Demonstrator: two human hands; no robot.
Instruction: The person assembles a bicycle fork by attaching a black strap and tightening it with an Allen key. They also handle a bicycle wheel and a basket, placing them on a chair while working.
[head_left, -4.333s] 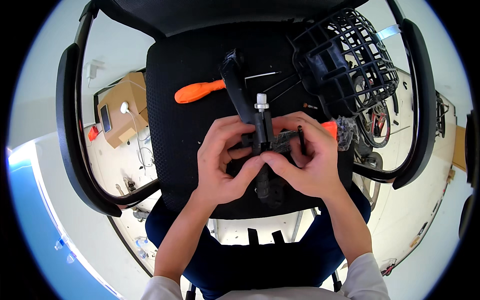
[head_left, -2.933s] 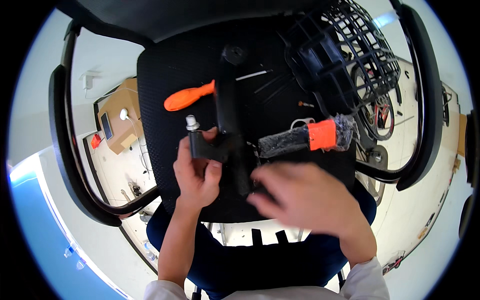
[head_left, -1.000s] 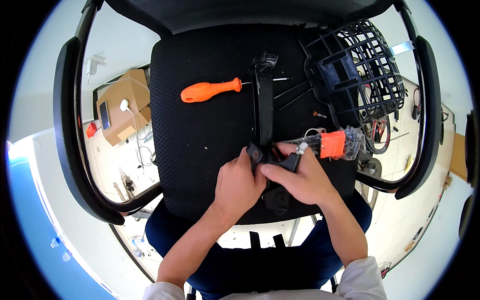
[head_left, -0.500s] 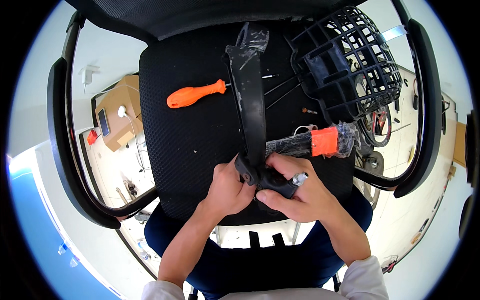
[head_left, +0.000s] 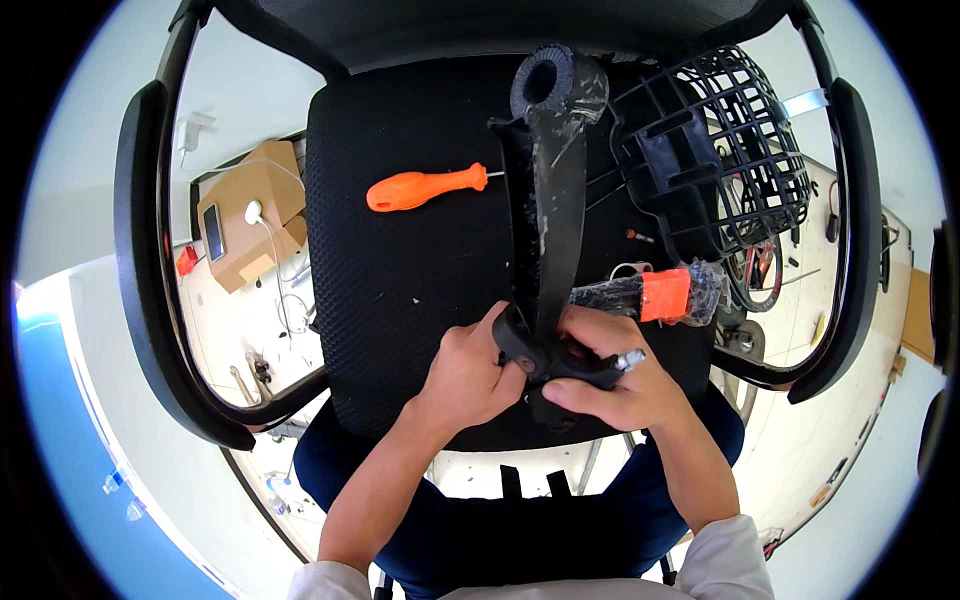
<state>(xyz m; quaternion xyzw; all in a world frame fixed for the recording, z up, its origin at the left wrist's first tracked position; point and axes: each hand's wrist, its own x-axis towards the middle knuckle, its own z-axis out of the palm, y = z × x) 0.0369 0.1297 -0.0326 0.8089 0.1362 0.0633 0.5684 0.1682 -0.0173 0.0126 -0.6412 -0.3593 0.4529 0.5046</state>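
Observation:
A long black curved part rises from my hands above the chair seat. Its far end is a thick ring with a ribbed face, and scuffs mark its surface. At the near end is a black joint with a silver metal stud sticking out to the right. My left hand is closed on the joint's left side. Around its right side wrap the fingers of my right hand, with the thumb pressed on the front near the stud. Some fingers are hidden behind the joint.
On the black chair seat lie an orange-handled screwdriver, a plastic-wrapped piece with an orange band, a small bolt and a black lattice basket. Armrests flank the seat. A cardboard box stands on the floor at left.
The ring end of the long black part has swung right and turned, so its opening now shows. Both hands keep their hold. The whole view has shifted slightly.

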